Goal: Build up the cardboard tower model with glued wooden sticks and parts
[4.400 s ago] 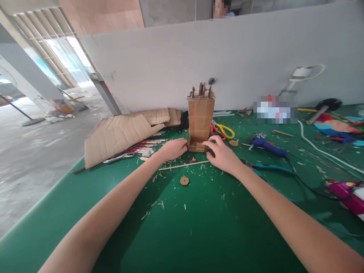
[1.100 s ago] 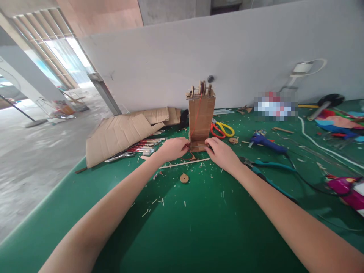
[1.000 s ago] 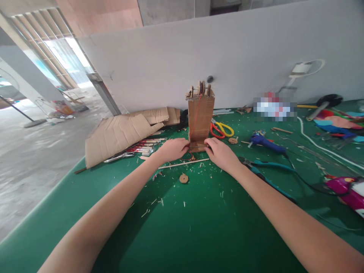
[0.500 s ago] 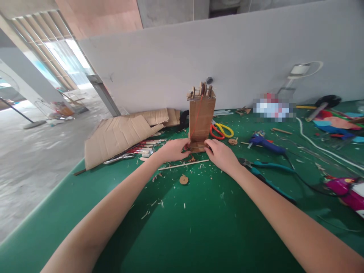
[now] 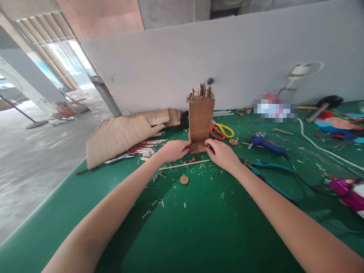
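Both hands meet at the foot of a tall brown cardboard tower [image 5: 201, 117] standing upright on the green table mat [image 5: 184, 227]. The left hand [image 5: 173, 149] and right hand [image 5: 223, 153] each have their fingertips pinched shut on one end of a thin wooden rod [image 5: 199, 147] that crosses the tower's base between them. Directly above the grip, a red thread [image 5: 196, 121] runs down the front from small wooden discs [image 5: 201, 90] mounted on top, so the upper part looks finished, while the bottom rod seems not yet fixed. Just nearer than the hands lie a long wooden skewer [image 5: 183, 165] and a loose round wooden disc [image 5: 184, 179]. Beyond the right hand lie yellow-and-red scissors [image 5: 223, 131].
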The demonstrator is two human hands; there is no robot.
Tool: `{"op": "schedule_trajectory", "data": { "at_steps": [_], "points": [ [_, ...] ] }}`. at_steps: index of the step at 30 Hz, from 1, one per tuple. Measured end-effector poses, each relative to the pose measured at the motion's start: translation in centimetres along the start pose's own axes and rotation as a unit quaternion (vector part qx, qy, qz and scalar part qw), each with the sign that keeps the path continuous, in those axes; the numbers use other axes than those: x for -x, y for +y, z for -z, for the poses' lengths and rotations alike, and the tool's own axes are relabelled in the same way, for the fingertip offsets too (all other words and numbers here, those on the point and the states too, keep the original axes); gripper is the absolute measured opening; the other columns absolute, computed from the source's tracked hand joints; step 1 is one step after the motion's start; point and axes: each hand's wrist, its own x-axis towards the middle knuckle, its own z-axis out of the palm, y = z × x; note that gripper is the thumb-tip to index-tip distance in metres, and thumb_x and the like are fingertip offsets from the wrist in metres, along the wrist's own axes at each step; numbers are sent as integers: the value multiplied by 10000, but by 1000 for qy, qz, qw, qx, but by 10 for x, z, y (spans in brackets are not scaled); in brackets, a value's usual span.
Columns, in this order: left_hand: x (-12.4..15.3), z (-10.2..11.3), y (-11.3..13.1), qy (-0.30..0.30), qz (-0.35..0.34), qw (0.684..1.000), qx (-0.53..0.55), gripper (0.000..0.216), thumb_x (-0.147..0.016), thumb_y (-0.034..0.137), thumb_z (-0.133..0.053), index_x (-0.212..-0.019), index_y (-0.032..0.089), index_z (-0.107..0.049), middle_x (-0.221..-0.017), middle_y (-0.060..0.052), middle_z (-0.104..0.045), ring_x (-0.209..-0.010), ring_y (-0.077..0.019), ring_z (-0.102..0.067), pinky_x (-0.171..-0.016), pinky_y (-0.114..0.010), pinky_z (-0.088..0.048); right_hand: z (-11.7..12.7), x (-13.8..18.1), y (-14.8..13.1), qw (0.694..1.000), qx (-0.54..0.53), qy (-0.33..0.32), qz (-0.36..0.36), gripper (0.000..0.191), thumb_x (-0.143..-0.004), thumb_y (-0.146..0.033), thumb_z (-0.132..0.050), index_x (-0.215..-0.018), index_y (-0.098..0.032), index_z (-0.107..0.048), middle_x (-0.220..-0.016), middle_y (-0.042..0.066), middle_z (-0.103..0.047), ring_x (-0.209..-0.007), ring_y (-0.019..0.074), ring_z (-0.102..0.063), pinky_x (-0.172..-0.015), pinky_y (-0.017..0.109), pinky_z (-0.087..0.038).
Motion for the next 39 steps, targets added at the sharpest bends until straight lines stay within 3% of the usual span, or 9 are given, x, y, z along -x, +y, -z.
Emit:
{"op": "schedule_trajectory", "data": {
  "at_steps": [12, 22, 32, 39],
  "points": [
    [2, -1, -14, -61, 0, 994, 95, 370, -929, 281, -237, -833, 179, -580, -850, -55, -665, -761, -172, -603, -693, -274, -423, 1, 0, 0, 1000, -13, 2, 2, 101, -846, -199, -456, -928, -221, -510, -839, 40, -605, -713, 171, -547, -607, 278, -377],
    [10, 11, -30, -52, 6, 991, 126, 256, -851, 337, -404, -785, 179, -594, -670, -2, -600, -587, -120, -511, -555, -242, -353, 0, 1, 0, 1000, -21, 4, 2, 106, -848, -214, -445, -931, -223, -511, -845, 47, -604, -730, 183, -554, -616, 291, -390],
    [25, 37, -53, -142, 40, 978, 148, 137, -740, 310, -501, -733, 187, -564, -736, 2, -612, -662, -125, -527, -579, -221, -370, -1, 1, 0, 1000, -13, 6, -11, 123, -848, -205, -445, -954, -219, -506, -894, 56, -616, -773, 190, -567, -621, 288, -396],
    [38, 46, -72, -140, 68, 980, 125, 118, -715, 299, -511, -709, 189, -554, -726, -13, -583, -646, -138, -515, -560, -237, -363, -1, 1, 2, 1000, 2, 13, -23, 172, -837, -192, -432, -988, -206, -514, -902, 71, -609, -763, 199, -568, -605, 295, -401]
  ]
}}
